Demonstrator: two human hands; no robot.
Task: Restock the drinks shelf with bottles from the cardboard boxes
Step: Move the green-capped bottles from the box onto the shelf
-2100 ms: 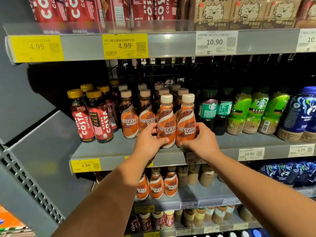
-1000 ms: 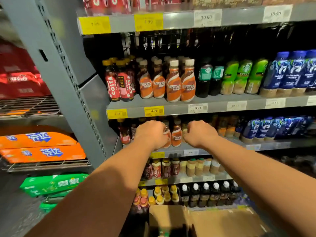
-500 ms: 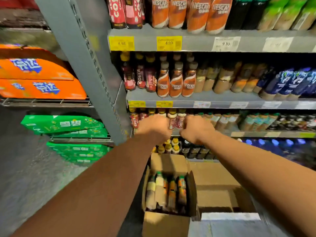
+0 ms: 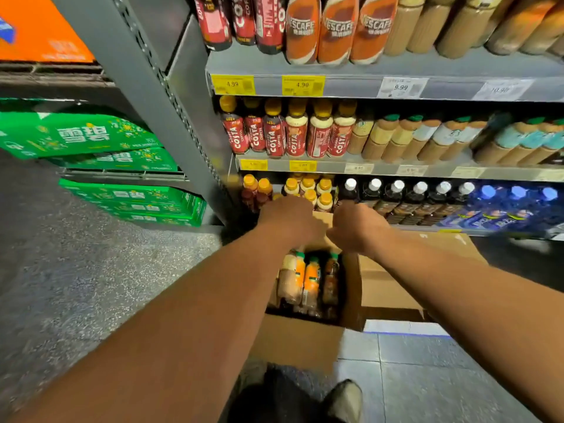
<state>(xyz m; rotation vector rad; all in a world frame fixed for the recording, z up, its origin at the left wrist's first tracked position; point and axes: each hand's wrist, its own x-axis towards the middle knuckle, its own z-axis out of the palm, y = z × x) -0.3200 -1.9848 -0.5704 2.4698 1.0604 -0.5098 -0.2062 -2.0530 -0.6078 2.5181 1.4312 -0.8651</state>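
Stood at the fetching step: held left grip [image 4: 290, 221] and right grip [image 4: 358, 228] side by side just over bottles [image 4: 308, 282] upright in the cardboard box [image 4: 302, 340] below the shelf [image 4: 351, 87]. Couldn't tell whether fingers were spread or curled. Probably needed next: reach down, clasp bottles.

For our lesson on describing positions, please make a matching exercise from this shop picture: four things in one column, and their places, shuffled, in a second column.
Things
1. orange Nescafe plastic bottles
2. dark bottles with white caps
3. open brown cardboard box
4. green printed drink cartons

Places
A. on the floor in front of the shelves
B. on the rack at far left
C. on the topmost shelf in view
D. on the lowest shelf

Pairs: 1-C, 2-D, 3-A, 4-B
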